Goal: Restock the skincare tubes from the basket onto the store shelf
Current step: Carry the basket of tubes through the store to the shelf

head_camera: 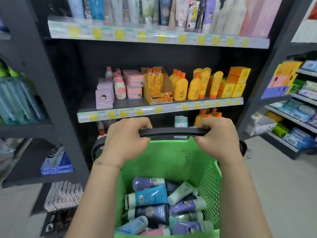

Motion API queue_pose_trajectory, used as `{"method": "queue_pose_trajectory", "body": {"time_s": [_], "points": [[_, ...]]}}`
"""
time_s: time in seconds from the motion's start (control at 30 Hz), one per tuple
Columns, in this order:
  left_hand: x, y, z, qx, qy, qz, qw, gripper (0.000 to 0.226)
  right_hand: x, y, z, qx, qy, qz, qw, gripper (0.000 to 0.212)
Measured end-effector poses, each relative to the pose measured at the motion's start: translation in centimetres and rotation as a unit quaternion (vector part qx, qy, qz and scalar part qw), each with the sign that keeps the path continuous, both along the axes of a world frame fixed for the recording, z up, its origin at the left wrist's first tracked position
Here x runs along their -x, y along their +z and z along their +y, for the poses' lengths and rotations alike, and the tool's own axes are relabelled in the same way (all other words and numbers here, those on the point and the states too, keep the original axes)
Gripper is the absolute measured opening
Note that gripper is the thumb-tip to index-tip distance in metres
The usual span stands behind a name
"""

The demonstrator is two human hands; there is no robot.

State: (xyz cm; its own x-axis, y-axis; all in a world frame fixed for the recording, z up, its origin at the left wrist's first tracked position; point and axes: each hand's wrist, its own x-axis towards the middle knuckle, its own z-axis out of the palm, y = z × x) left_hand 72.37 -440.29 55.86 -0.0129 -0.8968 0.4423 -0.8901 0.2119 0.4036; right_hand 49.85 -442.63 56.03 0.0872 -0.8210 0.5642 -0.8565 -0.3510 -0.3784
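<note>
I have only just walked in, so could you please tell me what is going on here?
A person faces the store shelf, with the left hand and right hand both gripping the black handle of a green basket. Skincare tubes lie piled in the basket, and neither hand holds one. Shelved tubes stand in a row along the top level ahead.
</note>
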Motion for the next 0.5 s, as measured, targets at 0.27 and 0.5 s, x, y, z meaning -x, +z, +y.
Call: {"method": "queue_pose_trajectory", "body": {"time_s": [0.27, 0.5], "points": [[1.2, -0.2, -1.9, 0.008, 0.067, 0.018, 0.998, 0.011, 0.4, 0.2, -4.7, -0.012, 0.056, 0.007, 0.998, 0.017], [1.2, -1.0, -3.8, -0.001, 0.094, 0.000, 0.996, 0.017, -0.1, -1.4, -7.5, -0.026, 0.077, -0.018, 0.997, 0.028]]}}
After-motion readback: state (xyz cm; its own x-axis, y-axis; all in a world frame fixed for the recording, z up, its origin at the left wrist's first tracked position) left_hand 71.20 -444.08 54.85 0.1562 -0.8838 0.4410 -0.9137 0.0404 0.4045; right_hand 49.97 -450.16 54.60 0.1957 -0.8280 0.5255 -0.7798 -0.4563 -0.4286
